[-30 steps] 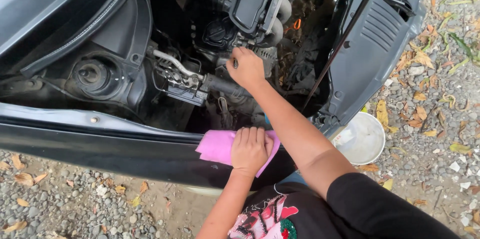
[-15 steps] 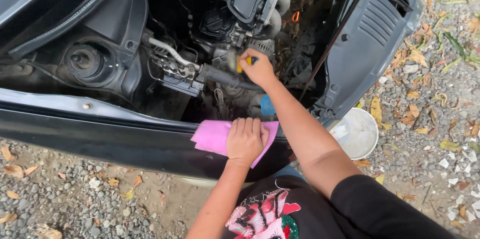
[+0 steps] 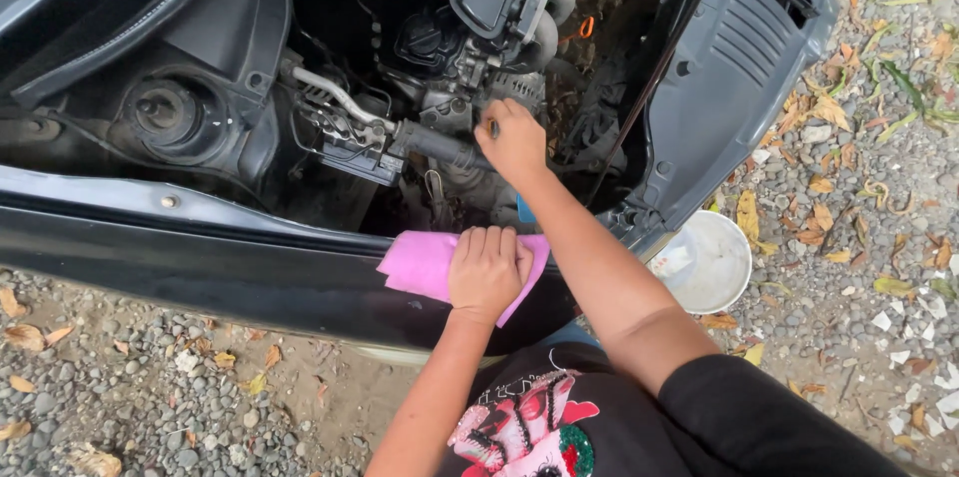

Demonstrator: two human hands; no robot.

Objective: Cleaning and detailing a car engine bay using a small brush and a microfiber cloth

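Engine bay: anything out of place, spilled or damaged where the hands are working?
Nothing stands out. The left hand presses a pink cloth flat on the car's front edge. The right hand reaches into the engine bay beside a black hose. A white bucket sits upright on the gravel; no spill shows.

Left hand (image 3: 486, 269) flat on pink cloth (image 3: 425, 264) at car's front edge; right hand (image 3: 515, 140) closed inside engine bay (image 3: 440, 47).
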